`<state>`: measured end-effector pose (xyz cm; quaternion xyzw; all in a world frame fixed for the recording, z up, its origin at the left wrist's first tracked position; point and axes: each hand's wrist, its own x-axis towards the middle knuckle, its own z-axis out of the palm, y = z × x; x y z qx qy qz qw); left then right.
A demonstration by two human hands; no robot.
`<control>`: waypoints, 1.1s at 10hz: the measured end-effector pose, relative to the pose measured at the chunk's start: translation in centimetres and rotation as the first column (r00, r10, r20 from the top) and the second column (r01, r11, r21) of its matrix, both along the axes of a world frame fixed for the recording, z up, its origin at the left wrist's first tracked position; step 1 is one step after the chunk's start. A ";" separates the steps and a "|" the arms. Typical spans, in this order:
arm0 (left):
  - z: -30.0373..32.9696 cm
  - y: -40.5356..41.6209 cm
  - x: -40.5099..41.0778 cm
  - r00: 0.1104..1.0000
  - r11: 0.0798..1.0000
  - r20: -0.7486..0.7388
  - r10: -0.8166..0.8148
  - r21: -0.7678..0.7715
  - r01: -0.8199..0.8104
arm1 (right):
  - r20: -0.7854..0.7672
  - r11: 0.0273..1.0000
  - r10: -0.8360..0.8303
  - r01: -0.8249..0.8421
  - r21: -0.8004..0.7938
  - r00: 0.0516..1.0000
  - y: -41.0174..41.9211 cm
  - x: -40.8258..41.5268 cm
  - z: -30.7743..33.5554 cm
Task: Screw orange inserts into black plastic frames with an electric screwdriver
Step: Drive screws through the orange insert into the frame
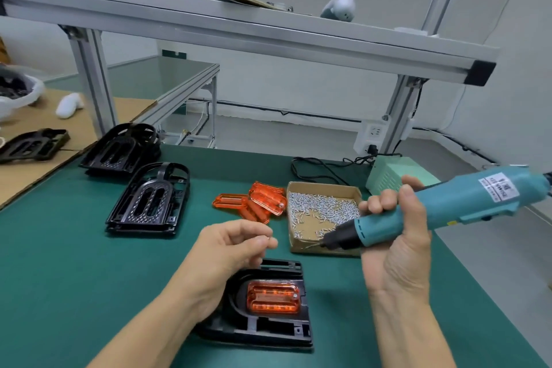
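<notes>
The mat (89, 248) on the bench is matt green, smooth and rubbery-looking. The black frame (268, 329) is hard plastic with a dull sheen; the insert (273, 297) seated in it is clear orange plastic — glossy, ribbed inside. The screws (322, 212) are bright metal, heaped in a plain brown cardboard box (325, 249). The screwdriver (433, 209) has a smooth teal plastic body and a black matt nose. The shelf rail (239, 36) is brushed aluminium — pale and satin.

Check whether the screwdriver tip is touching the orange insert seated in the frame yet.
Apart. The head view shows the screwdriver, held in the right hand, with its tip over the screw box, well above the seated orange insert.
</notes>
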<state>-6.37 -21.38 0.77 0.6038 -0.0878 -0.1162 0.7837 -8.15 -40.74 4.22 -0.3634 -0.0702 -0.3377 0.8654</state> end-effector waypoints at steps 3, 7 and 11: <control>0.3 0.4 -0.3 0.976 0.963 -0.211 -0.048 -0.270 -0.011 | 0.085 0.987 0.126 -0.134 0.090 0.988 3.0 0.1 1.8; 0.2 0.5 -0.7 0.944 0.935 -0.295 -0.148 -0.353 0.036 | 0.122 0.971 0.206 -0.219 0.098 0.971 4.2 -0.2 1.9; 0.1 0.4 -0.8 0.965 0.954 -0.242 -0.106 -0.297 0.030 | 0.111 0.979 0.187 -0.194 0.062 0.976 4.1 -0.2 1.6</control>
